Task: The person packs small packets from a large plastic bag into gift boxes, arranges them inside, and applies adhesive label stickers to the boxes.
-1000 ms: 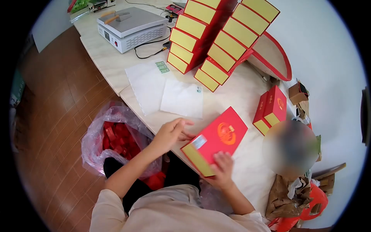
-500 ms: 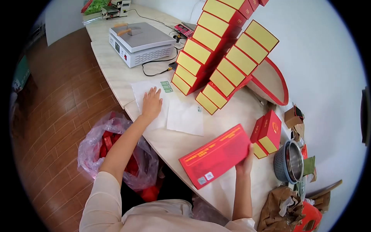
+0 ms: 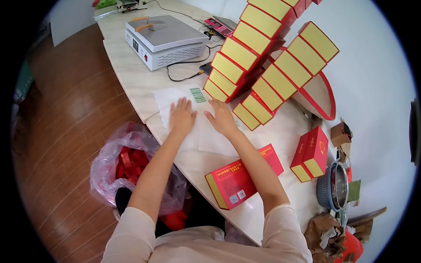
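My left hand (image 3: 182, 118) lies flat with fingers spread on a white paper sheet (image 3: 165, 100) that carries green print. Beside it, my right hand (image 3: 220, 117) rests on the white paper too, fingers apart and holding nothing. Below my right forearm a red box (image 3: 230, 180) with yellow lettering and a yellow end lies on the table; the forearm covers its middle. Just beyond my right hand stand two tall leaning stacks of red boxes with yellow ends, the nearer stack (image 3: 280, 81) and the farther stack (image 3: 239, 52).
A white hot plate (image 3: 166, 41) with wooden-handled tools on it stands at the back left. Two red boxes (image 3: 310, 153) sit at the right, near a grey basket (image 3: 325, 193). A plastic bag (image 3: 103, 175) of red items is below the table edge (image 3: 131, 103).
My right hand has let go of the red box, which now lies on the table, and has moved up and left onto the paper. My left hand stays on the sheet.
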Tool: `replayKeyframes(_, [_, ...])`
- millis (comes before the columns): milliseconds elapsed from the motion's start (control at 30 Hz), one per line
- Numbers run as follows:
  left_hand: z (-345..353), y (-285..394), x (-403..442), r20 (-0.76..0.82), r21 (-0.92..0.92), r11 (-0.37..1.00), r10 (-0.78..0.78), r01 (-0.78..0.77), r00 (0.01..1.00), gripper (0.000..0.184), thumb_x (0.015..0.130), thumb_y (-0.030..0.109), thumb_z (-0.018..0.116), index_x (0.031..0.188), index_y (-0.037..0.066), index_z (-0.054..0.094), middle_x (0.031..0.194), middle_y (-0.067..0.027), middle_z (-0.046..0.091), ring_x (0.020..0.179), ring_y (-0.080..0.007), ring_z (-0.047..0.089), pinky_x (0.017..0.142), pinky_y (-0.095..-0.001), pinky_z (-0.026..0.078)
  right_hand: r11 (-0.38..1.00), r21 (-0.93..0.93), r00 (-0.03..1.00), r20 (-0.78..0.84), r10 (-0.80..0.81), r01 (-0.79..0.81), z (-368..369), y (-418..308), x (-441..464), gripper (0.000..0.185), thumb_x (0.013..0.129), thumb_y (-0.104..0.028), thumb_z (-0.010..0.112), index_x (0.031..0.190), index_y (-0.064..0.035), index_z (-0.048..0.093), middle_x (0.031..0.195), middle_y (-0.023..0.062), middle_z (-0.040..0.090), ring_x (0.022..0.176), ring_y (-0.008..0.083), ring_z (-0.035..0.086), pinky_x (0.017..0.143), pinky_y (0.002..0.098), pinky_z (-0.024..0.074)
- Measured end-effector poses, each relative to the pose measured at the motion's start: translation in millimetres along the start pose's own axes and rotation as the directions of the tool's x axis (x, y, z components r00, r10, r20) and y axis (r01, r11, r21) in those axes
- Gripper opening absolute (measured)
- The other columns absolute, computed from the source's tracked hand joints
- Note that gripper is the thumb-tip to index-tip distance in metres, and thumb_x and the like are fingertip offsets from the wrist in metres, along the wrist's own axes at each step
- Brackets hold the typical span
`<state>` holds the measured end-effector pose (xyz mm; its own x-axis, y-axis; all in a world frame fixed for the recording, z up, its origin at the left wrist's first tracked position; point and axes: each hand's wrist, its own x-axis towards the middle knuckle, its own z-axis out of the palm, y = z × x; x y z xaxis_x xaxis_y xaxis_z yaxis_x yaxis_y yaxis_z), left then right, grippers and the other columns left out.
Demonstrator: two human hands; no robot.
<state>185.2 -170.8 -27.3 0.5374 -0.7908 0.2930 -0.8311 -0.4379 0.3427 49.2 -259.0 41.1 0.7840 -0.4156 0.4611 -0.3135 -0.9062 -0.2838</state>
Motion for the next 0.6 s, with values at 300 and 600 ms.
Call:
replayKeyframes(300, [9.0,-4.4,6.9,0.015,0.039,0.995,0.091,-0.092,0.996,0.054,0.094,0.035,0.043,0.141,0.007,0.038,0.150,-0.0103,0.032,0.140,-0.0229,0.026,0.114,-0.0476,0.016,0.990,-0.124,0.989,0.122,0.086,-0.071,74.5,41.0,44.6,0.049,0.083,-0.036,0.064,0.111,0.0036,0.060,0.119,0.0187,0.058,0.113,0.0320,0.055,0.095,0.0388,0.0442])
replayKeyframes(600, [6.1,-2.7,6.5,-0.001,0.000,0.994,0.110,-0.110,0.994,0.054,0.095,0.034,0.043,0.140,0.005,0.038,0.150,-0.0100,0.032,0.140,-0.0217,0.027,0.114,-0.0457,0.015,0.955,0.134,0.953,-0.118,0.281,-0.265,79.4,30.6,51.5,0.019,0.076,-0.018,0.071,0.085,-0.0013,0.067,0.095,0.0127,0.065,0.095,0.0302,0.060,0.082,0.0403,0.0482])
